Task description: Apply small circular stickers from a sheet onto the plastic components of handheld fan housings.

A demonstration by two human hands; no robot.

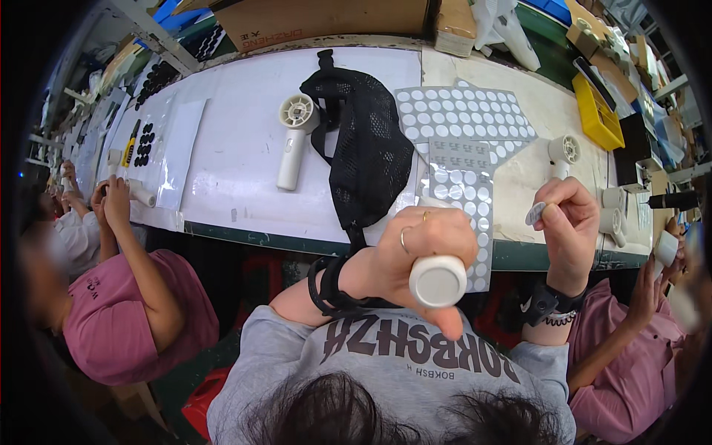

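Observation:
My left hand (429, 241) is closed around a white handheld fan (438, 282), whose round handle end faces me; the fan's head is hidden by the hand. Between the thumb and fingertips of my right hand (569, 226) is a small round silver sticker (535, 213), held apart from the fan. Beyond my left hand lie sheets of round stickers (463, 111), overlapping one another on the table. Another white handheld fan (291, 159) lies left of a black mesh bag (371, 148). Just past my right hand, a further white fan (567, 150) rests on the table.
A yellow bin (598, 111) stands at the far right, and a cardboard box (319, 22) lines the back edge. Co-workers in pink sit on both sides, at left (141, 311) and right (623, 363). Small black round parts (144, 144) lie on the left of the table.

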